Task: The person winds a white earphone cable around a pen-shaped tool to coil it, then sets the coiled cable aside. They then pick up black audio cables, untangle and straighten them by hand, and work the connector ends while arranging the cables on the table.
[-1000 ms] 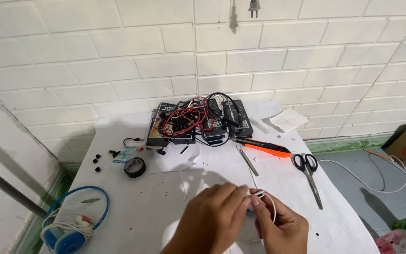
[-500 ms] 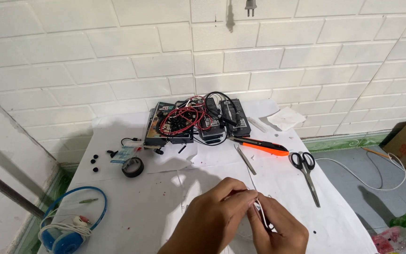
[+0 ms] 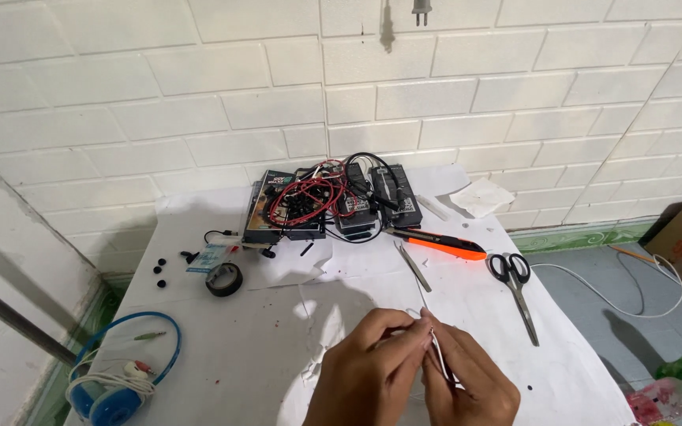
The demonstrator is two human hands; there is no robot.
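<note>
- White wire (image 3: 438, 359), thin and pale, sits pinched between our two hands low in the middle of the view, just above the near edge of the counter (image 3: 278, 347).
- Our left hand (image 3: 372, 379) is closed narrowly, thumb and fingertips nipping the wire close to where it meets the other hand.
- Our right hand (image 3: 467, 383) is likewise closed tight on the same wire, which runs down across its fingers; the two hands touch each other.
- We judge the step in hand to be fine work on the wire's end, held taut between both sets of fingertips; what exactly is being done to the tip we cannot tell, as the fingers hide it.
- Any next move, in our judgement, calls for a steady pinch and small, careful finger motion, since the wire is slight and easy to let slip.
- Well apart up the counter lie scissors (image 3: 515, 284), an orange utility knife (image 3: 440, 241) and slim tweezers (image 3: 414, 268), all untouched.
- Further back sits a heap of black electronics with red wires (image 3: 321, 201), and to the left a roll of black tape (image 3: 223, 278).
- Blue headphones (image 3: 120, 379) rest at the near left corner.
</note>
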